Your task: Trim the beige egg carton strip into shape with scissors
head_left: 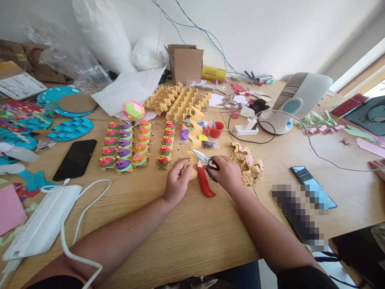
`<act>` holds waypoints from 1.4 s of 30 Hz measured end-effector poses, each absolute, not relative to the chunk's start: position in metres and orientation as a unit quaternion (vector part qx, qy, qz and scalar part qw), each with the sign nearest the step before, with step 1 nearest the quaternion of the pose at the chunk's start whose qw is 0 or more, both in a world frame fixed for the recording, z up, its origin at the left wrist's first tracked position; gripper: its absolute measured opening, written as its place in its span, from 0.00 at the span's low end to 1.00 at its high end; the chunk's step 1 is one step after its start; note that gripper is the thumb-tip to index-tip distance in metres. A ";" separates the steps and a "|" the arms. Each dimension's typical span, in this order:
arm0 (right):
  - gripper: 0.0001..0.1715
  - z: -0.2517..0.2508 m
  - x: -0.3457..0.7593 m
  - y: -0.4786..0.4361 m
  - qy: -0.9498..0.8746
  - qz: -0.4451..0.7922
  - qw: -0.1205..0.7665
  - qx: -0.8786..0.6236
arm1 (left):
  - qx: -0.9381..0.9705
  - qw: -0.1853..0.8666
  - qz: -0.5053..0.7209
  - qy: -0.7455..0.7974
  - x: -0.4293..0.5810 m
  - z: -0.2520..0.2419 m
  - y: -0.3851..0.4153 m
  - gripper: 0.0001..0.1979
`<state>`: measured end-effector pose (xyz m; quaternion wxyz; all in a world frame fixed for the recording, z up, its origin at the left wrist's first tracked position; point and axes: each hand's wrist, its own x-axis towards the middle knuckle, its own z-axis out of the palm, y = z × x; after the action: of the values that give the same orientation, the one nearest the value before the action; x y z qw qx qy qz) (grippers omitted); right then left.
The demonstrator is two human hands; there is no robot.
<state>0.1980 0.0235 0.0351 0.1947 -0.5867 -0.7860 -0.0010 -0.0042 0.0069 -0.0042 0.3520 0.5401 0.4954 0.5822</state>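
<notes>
My left hand (177,182) is closed on the near end of a wavy yellow egg carton strip (195,129), which stretches away from me across the table. In my right hand (227,173) is a pair of scissors (202,156) with black handles; the blades point left, close by the strip. Whether the blades touch the carton I cannot tell. Under the scissors, between my hands, lies a red-handled knife (205,185). Carton offcuts and crumbs (251,166) are heaped just right of my right hand.
Left of my hands stand rows of painted carton caterpillars (123,152). Behind are uncut egg trays (174,102), a red cup (217,129) and a cardboard box (188,64). A white fan (300,100), phones (75,159) and a white power strip (45,220) with cables lie around. Another person's hand (378,164) shows far right.
</notes>
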 end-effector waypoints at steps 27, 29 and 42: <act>0.13 0.044 0.190 0.015 -0.812 -0.059 0.129 -0.567 | 0.541 0.346 0.590 0.489 -0.005 -0.004 0.003 0.13; 0.13 0.044 0.190 0.015 -0.811 -0.070 0.131 -0.566 | 0.537 0.350 0.592 0.489 -0.004 -0.004 0.003 0.13; 0.10 0.041 0.193 0.019 -0.816 -0.046 0.131 -0.562 | 0.521 0.347 0.615 0.479 -0.003 -0.005 0.003 0.13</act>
<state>0.1926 0.0191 0.0410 0.1310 -0.5617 -0.8156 -0.0456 -0.0030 0.0026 -0.0047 0.3472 0.5211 0.4794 0.6149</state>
